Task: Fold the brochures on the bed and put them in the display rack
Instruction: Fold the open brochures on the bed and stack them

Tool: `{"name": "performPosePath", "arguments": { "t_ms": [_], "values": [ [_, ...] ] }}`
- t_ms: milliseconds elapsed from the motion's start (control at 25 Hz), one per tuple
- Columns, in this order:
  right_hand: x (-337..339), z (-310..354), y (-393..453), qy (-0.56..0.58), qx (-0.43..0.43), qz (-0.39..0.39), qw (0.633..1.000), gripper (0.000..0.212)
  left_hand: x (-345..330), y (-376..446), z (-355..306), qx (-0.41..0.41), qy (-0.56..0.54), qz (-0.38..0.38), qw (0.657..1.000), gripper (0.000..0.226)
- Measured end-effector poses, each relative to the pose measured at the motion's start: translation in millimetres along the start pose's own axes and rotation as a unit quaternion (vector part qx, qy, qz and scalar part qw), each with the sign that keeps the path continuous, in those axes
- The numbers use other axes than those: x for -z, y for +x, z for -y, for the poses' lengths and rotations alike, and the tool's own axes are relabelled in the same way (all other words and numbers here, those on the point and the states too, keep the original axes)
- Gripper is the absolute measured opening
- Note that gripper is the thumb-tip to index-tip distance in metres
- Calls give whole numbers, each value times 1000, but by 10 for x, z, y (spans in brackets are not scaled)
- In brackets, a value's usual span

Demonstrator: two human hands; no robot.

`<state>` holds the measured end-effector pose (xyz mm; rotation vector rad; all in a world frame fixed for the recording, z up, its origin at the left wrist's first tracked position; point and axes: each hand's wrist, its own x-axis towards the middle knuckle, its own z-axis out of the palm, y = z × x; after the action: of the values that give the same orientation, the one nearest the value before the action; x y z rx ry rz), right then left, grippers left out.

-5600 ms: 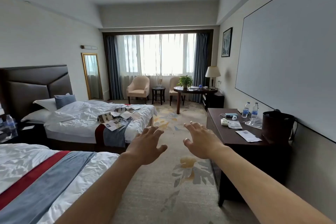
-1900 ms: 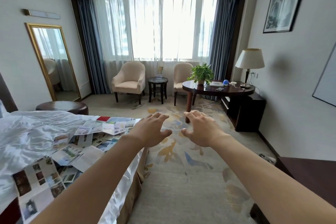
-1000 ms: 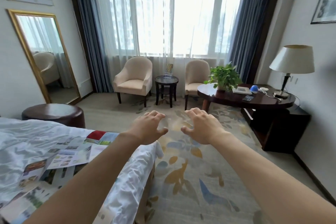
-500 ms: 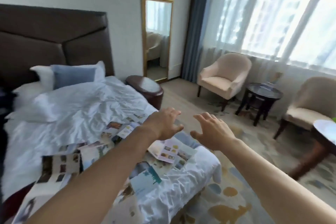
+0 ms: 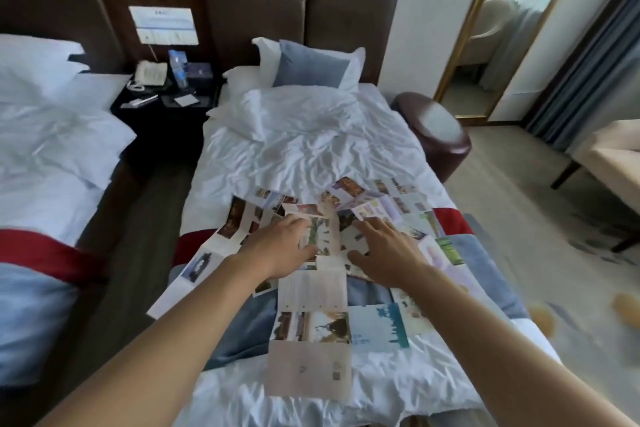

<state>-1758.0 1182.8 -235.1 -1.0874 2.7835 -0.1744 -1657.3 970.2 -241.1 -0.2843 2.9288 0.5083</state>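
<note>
Several unfolded brochures lie scattered over the foot half of the white bed, across its red and blue runner. A long one stretches toward me down the middle. My left hand and my right hand hover palm down just above the pile, fingers spread and relaxed, holding nothing. Whether the fingertips touch the paper I cannot tell. A small stand with a blue leaflet is on the nightstand; no other rack is in view.
A second bed is on the left, with a dark nightstand between the two beds holding a phone. A brown round ottoman stands at the bed's right side. A gold-framed mirror and an armchair are further right.
The view has turned left from the window to face the bed head-on. Both hands have come down over the brochure pile, still holding nothing.
</note>
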Motion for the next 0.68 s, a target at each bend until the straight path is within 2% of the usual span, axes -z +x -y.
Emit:
{"name": "performPosePath", "arguments": {
  "t_ms": [160, 400, 520, 680],
  "values": [
    [-607, 161, 565, 0, 15, 65, 998, 67, -299, 362, 526, 20, -16, 16, 1000, 65],
    [-1397, 157, 1061, -5, 38, 157, 987, 69, -990, 818, 876, 35, -33, 90, 995, 62],
    [-1884, 141, 1173, -19, 66, 199, 977, 71, -1415, 984, 1031, 43, -42, 95, 994, 62],
    [-2628, 137, 1086, -13, 77, 263, 962, 68, -2082, 1049, 1143, 61, -40, 146, 987, 62]
  ]
}}
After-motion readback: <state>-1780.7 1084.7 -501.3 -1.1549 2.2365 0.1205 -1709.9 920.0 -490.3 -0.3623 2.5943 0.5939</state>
